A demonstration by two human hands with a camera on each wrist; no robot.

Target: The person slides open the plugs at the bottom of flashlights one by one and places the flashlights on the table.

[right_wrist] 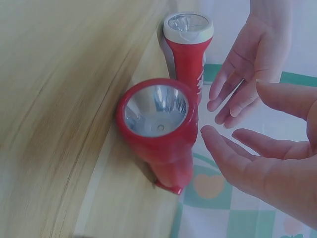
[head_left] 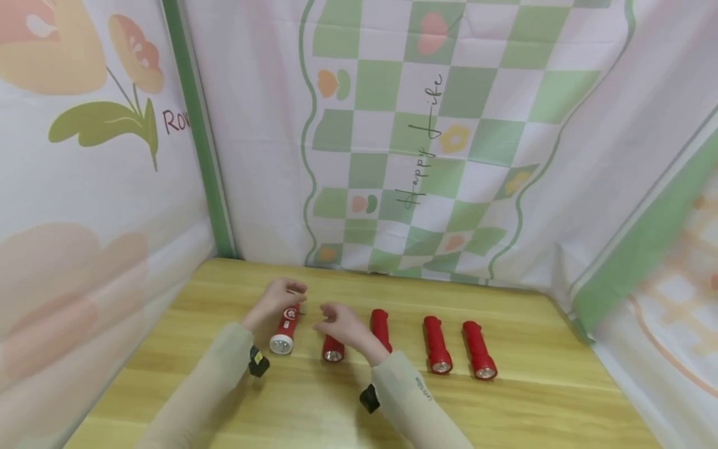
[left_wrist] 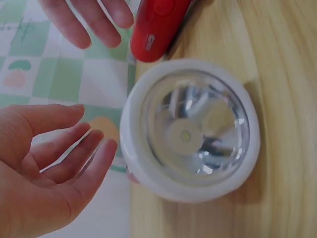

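Note:
In the head view a red flashlight with a white rim [head_left: 287, 324] lies on the table at the left, lens end towards me. My left hand [head_left: 275, 297] hovers over its far end, fingers loosely bent around nothing. The left wrist view shows that hand [left_wrist: 54, 168] apart from the white-rimmed lens [left_wrist: 190, 131]. An all-red flashlight [head_left: 333, 349] lies to the right, partly hidden by my right hand [head_left: 349, 325]. In the right wrist view, thumb and fingers of the right hand [right_wrist: 277, 153] are spread beside this flashlight [right_wrist: 171, 166], with a gap between.
Three more red flashlights lie in a row to the right: one near the right hand [head_left: 380, 327], another [head_left: 436, 346] beyond it, and the rightmost [head_left: 478, 350]. The wooden table [head_left: 303, 411] ends at a checkered curtain [head_left: 370, 168] behind, with curtains at both sides.

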